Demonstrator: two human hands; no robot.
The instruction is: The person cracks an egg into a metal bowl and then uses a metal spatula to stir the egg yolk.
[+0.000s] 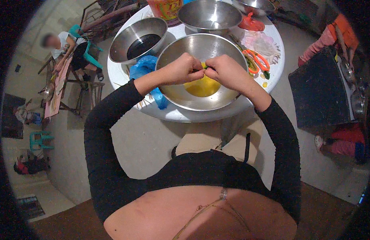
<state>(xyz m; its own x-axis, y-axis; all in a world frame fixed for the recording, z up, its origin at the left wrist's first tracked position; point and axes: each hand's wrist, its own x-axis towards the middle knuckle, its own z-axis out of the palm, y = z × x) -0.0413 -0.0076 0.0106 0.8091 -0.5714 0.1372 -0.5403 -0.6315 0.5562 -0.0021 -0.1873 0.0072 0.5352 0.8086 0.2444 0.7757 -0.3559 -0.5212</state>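
Both hands meet over a wide stainless steel bowl point(173, 99). A pool of yellow liquid point(203, 87) lies in its bottom. Pinched between my left hand point(186, 69) and my right hand point(224, 70) is a small green piece point(205, 67), mostly hidden by the fingers, so I cannot tell what it is. Just right of the bowl lie scissors with orange handles point(264, 62), beside green scraps point(266, 75) and small yellow bits point(264, 85). A crumpled blue plastic bag point(143, 67) touches the bowl's left side.
On the round white table point(188, 115), a steel bowl with dark liquid point(143, 46) stands left. Another steel bowl point(210, 15), a labelled container point(165, 10), a red plastic bag point(251, 24) and crumpled pale plastic point(260, 42) sit behind. One person point(63, 45) sits left; another point(342, 39) is at right.
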